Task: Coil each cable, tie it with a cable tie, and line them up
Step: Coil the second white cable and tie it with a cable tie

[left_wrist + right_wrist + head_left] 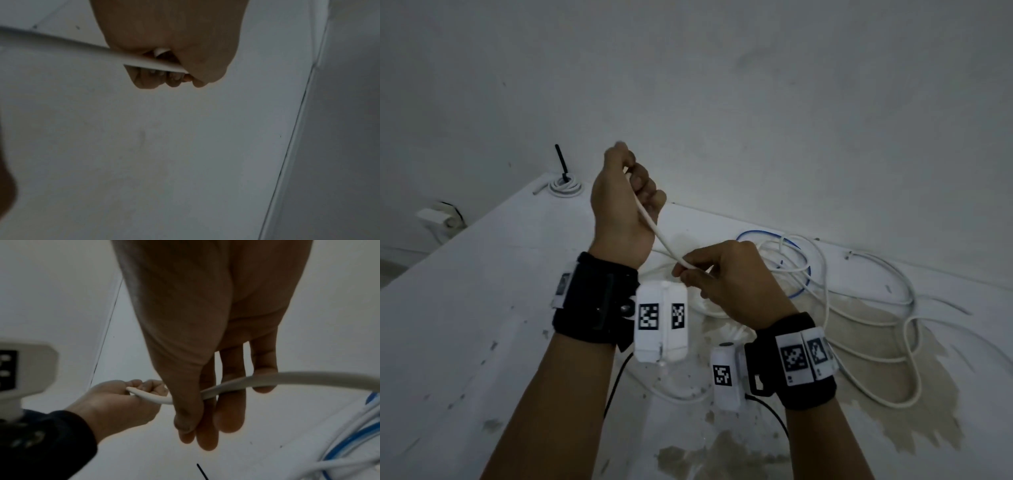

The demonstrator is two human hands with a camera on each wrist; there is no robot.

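A smooth, round white cable (658, 230) runs taut above the table (482, 274) from the raised left hand (619, 205), whose curled fingers clench its end, down to the right hand (729, 277), which pinches it between thumb and fingers (234, 410). Its remaining length trails right into a loose tangle of white cables (859, 308) with one thin blue cable (767, 234), lying on the white, scuffed and stained tabletop. A finished white coil (565, 186) with an upright black cable tie (561, 161) sits at the far left corner.
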